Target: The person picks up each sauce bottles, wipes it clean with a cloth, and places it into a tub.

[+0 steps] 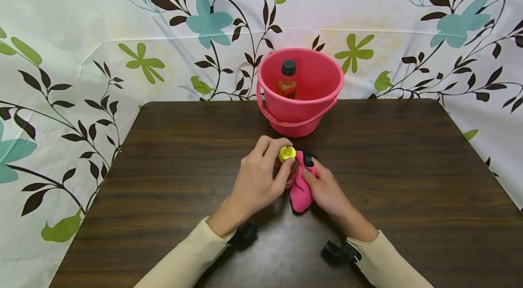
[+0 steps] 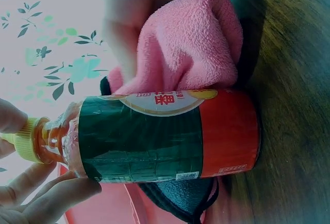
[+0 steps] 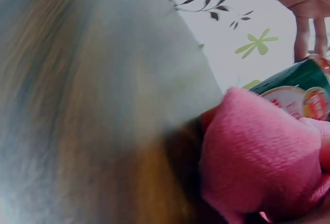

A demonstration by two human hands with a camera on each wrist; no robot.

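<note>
A squeeze sauce bottle (image 2: 144, 141) with a yellow cap (image 1: 287, 153) and a green and red label stands upright on the table. My left hand (image 1: 257, 174) holds it near the top, thumb and fingers around the cap and neck. In my right hand (image 1: 328, 190) is a pink cloth (image 1: 301, 195), bunched up and pressed against the bottle's right side. The left wrist view shows the cloth's fluffy pink face along the label and a dark part of it behind the bottle. From the right wrist, the cloth (image 3: 263, 157) covers much of the bottle's lower part.
Behind my hands, a pink bucket (image 1: 296, 117) stands at the table's back edge, its handle hanging down in front. Inside it is a bottle (image 1: 287, 82) with a dark cap and amber-brown contents. A floral curtain (image 1: 135, 15) hangs behind the dark wood table (image 1: 184, 156).
</note>
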